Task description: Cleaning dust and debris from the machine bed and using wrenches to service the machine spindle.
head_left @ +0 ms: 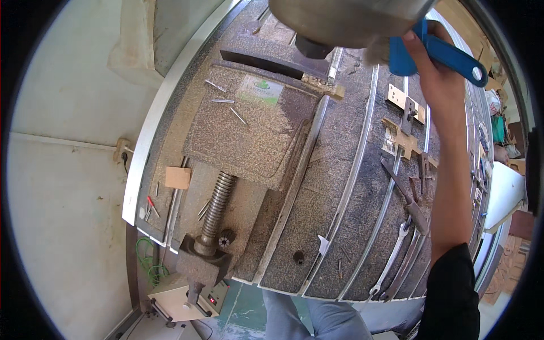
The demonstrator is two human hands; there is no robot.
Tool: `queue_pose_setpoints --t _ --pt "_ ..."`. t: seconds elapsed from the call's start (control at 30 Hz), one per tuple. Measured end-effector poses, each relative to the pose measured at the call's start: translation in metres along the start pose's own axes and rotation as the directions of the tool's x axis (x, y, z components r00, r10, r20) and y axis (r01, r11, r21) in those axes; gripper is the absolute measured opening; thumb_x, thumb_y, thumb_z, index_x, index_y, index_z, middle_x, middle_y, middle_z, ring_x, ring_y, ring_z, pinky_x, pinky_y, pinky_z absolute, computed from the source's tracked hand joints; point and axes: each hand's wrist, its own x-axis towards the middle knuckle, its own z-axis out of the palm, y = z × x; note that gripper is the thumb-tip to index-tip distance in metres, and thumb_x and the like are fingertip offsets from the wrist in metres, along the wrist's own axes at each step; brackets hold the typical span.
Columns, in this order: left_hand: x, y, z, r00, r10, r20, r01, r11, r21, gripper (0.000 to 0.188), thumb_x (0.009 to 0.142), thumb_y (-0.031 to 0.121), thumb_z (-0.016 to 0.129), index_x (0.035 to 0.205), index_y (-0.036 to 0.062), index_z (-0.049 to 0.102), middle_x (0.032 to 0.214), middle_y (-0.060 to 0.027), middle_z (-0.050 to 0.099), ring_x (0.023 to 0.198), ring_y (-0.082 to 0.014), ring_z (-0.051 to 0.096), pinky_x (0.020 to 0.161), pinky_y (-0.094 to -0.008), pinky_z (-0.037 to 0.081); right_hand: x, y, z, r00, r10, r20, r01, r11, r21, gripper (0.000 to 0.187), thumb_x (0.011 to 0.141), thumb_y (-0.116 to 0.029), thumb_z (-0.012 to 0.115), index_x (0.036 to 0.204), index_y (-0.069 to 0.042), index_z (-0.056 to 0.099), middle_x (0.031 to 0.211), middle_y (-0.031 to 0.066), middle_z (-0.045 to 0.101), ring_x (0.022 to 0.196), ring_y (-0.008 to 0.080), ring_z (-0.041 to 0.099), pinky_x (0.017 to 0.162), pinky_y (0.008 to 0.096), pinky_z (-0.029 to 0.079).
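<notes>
My right hand (441,76) is closed around a blue-handled brush (401,58) at the upper right. Its handle end with a hole sticks out past my fingers, and its blurred bristles point left, beside the large grey metal machine head (345,20). I cannot tell whether the bristles touch it. Below and left of the head sits a big machine vise (243,130) strewn with chips, with several small metal pins and a green-white label on top. Of my left hand nothing shows.
The slotted machine bed (334,175) is covered in chips. Near my right forearm lie an open-ended wrench (391,260), a wooden-handled tool (413,212) and a clamp (407,116). A vise screw (218,207), a collet (226,238) and a small wooden block (178,177) are at the left.
</notes>
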Motion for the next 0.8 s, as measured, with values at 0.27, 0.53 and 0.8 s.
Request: queue_pose_setpoints --t 0.27,0.53,0.8 --pt "0.036 -0.016 -0.006 1.000 -0.014 0.023 0.014 1.000 -0.016 0.043 0.087 0.031 0.064 0.117 0.0030 0.051 0.098 -0.0117 0.062 0.087 -0.0250 0.064 0.069 -0.0362 0.054 -0.020 0.023 -0.042 0.808 0.480 0.342 -0.359 0.861 -0.360 0.034 0.086 -0.038 0.066 0.094 -0.004 0.069 0.080 0.0040 0.067 0.076 0.0108 0.060 0.075 0.0265 0.044" --pt "0.034 -0.021 -0.007 1.000 -0.021 0.007 0.021 0.999 -0.025 0.042 0.087 0.030 0.063 0.117 0.0029 0.051 0.098 -0.0117 0.061 0.087 -0.0250 0.063 0.069 -0.0362 0.054 -0.029 0.042 -0.063 0.886 0.347 0.307 -0.173 0.862 -0.476 0.024 0.087 -0.022 0.066 0.099 -0.001 0.065 0.094 0.0093 0.066 0.085 0.0161 0.061 0.080 0.0322 0.047" --pt "0.034 -0.022 -0.004 1.000 -0.027 0.004 0.027 0.999 -0.025 0.042 0.087 0.030 0.063 0.116 0.0029 0.051 0.098 -0.0118 0.061 0.087 -0.0251 0.063 0.069 -0.0362 0.054 -0.026 0.028 -0.043 0.989 0.134 0.057 -0.132 0.991 -0.037 0.034 0.093 -0.024 0.059 0.113 0.003 0.055 0.109 0.0136 0.060 0.102 0.0213 0.059 0.101 0.0352 0.038"
